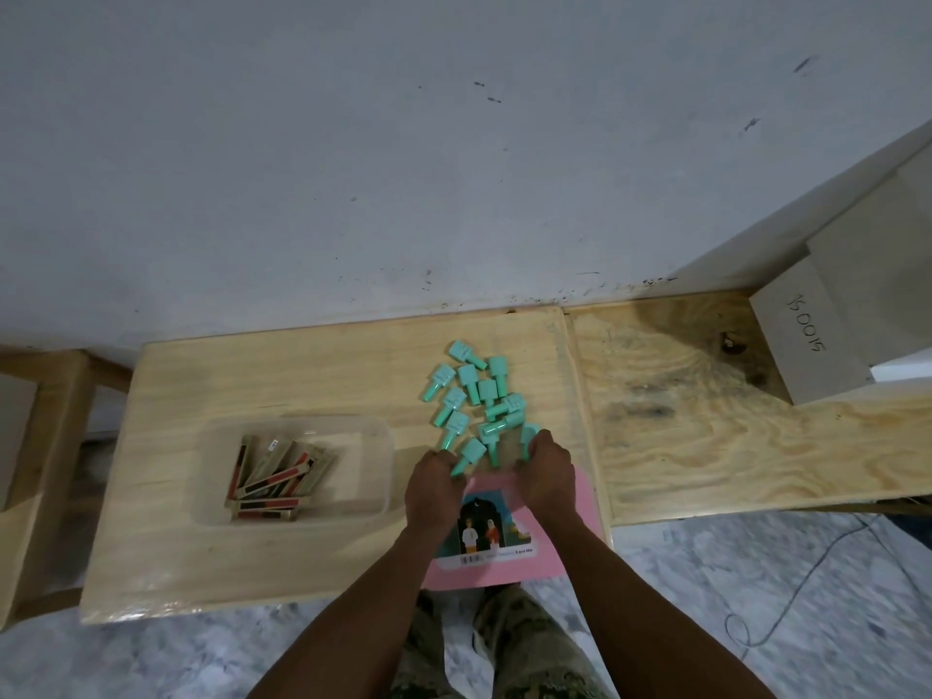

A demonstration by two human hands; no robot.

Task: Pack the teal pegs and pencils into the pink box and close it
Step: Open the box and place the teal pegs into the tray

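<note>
Several teal pegs lie in a loose pile on the pale wooden table. A flat pink box with a picture label lies at the table's near edge, just below the pile. My left hand rests over the box's far left corner, fingers curled around a teal peg. My right hand is at the box's far right corner, fingers curled against another peg. Several packaged pencils lie in a clear plastic tray to the left.
A plywood board adjoins the table on the right, with a grey cardboard box marked in pen at its far end. A grey wall rises behind. A cable lies on the mottled floor. A wooden frame stands at left.
</note>
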